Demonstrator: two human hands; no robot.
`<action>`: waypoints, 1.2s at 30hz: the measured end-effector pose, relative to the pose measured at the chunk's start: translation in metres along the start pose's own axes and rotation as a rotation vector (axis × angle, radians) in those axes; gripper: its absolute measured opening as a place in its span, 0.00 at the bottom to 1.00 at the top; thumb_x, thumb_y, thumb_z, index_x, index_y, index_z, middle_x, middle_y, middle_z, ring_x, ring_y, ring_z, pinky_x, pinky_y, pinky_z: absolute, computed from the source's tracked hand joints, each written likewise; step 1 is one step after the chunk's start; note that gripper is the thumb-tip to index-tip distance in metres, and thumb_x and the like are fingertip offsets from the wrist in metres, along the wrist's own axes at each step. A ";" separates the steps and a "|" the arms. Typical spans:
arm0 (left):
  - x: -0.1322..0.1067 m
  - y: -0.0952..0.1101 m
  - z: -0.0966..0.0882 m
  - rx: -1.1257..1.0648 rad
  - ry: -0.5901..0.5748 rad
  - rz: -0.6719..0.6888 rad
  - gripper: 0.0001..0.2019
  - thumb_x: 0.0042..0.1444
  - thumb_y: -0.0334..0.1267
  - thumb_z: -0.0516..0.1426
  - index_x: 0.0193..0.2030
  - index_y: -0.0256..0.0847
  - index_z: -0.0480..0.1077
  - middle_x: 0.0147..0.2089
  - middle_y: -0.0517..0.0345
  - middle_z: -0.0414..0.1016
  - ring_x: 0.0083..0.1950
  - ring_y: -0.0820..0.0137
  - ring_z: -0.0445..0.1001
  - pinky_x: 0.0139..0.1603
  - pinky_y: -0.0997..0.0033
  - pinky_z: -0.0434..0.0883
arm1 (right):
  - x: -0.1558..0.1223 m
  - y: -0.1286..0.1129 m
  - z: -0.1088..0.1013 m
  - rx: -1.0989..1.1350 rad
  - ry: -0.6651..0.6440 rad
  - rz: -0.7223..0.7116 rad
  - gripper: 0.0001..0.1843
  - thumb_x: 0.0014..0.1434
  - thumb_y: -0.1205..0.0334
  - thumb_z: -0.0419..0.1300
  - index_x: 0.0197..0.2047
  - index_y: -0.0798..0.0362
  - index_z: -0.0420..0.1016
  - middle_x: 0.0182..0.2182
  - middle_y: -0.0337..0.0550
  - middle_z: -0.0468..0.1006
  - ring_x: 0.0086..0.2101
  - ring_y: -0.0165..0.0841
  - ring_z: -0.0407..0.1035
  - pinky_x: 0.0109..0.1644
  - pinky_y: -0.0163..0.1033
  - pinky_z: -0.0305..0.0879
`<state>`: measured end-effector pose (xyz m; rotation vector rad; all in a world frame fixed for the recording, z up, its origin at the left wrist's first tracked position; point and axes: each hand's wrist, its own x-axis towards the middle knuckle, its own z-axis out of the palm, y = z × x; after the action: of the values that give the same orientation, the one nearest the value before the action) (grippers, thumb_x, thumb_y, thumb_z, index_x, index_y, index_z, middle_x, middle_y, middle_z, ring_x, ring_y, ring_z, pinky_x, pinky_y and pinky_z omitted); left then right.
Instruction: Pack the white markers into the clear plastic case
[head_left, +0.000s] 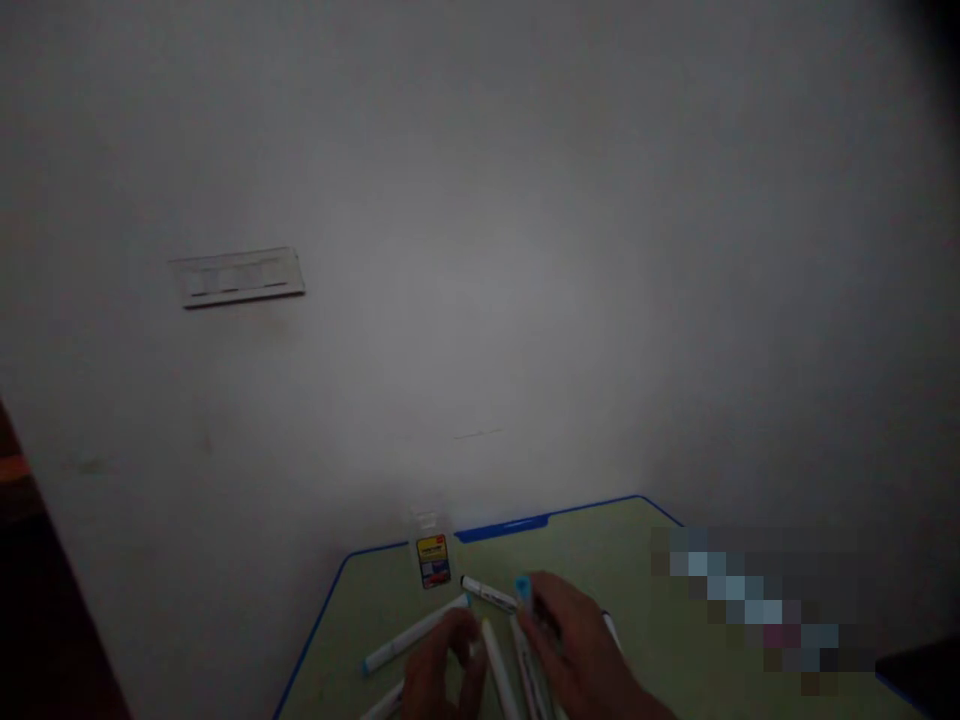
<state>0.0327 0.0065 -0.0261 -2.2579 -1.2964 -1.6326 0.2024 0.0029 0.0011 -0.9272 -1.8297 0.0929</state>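
Note:
My right hand [574, 632] is closed around a marker with a light blue end [523, 588], which points up from between the thumb and fingers. My left hand [444, 668] is curled with its fingertips bent together; what they hold, if anything, is too dark to make out. Beside those fingertips lies a white marker with a yellowish tip [501, 672]. Another white marker [527, 668] is between the hands, partly behind the right one. A white marker with blue ends [412, 637] lies behind the left hand. Farther back is a black-tipped white marker [487, 593].
A clear plastic case with a yellow and dark label [433, 560] stands near the back edge of the greenish, blue-rimmed table [341, 620]. A blue strip [502, 528] runs along that edge. The pale wall [480, 300] rises behind. A pixelated patch covers the table's right side.

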 end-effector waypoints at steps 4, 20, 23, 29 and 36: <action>0.009 -0.028 -0.004 0.122 -0.032 0.032 0.08 0.54 0.35 0.47 0.37 0.39 0.65 0.34 0.50 0.72 0.35 0.68 0.72 0.35 0.69 0.71 | 0.061 -0.004 -0.012 0.194 0.165 0.121 0.07 0.57 0.59 0.49 0.36 0.54 0.61 0.27 0.42 0.69 0.26 0.29 0.64 0.30 0.33 0.62; 0.008 -0.069 -0.005 0.409 -0.385 -0.481 0.27 0.44 0.32 0.50 0.55 0.32 0.59 0.57 0.44 0.60 0.57 0.61 0.59 0.56 0.66 0.57 | 0.177 0.004 0.109 -0.269 -0.388 0.214 0.06 0.47 0.68 0.55 0.31 0.56 0.70 0.28 0.42 0.74 0.29 0.29 0.67 0.28 0.30 0.55; 0.006 -0.071 -0.002 0.392 -0.366 -0.513 0.30 0.45 0.33 0.49 0.58 0.28 0.53 0.60 0.44 0.56 0.60 0.63 0.55 0.58 0.68 0.54 | 0.172 -0.001 0.112 -0.321 -0.483 0.152 0.08 0.49 0.62 0.54 0.28 0.57 0.72 0.28 0.46 0.75 0.30 0.32 0.68 0.30 0.32 0.55; 0.006 -0.065 -0.002 0.296 -0.325 -0.490 0.32 0.49 0.37 0.47 0.60 0.23 0.46 0.61 0.40 0.53 0.60 0.63 0.55 0.58 0.67 0.55 | 0.163 -0.011 0.102 -0.389 -0.584 0.084 0.14 0.52 0.59 0.51 0.31 0.57 0.74 0.31 0.49 0.75 0.32 0.34 0.68 0.31 0.33 0.54; 0.004 -0.061 0.006 0.154 -0.182 -0.374 0.32 0.52 0.45 0.47 0.59 0.27 0.46 0.60 0.39 0.54 0.61 0.62 0.54 0.58 0.62 0.56 | 0.143 -0.025 0.063 -0.312 -0.699 -0.003 0.12 0.52 0.61 0.53 0.32 0.57 0.75 0.28 0.45 0.75 0.27 0.29 0.65 0.26 0.31 0.50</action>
<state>-0.0027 0.0508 -0.0494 -2.2139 -1.9148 -1.3789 0.1132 0.0976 0.0920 -1.2072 -2.5407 0.1456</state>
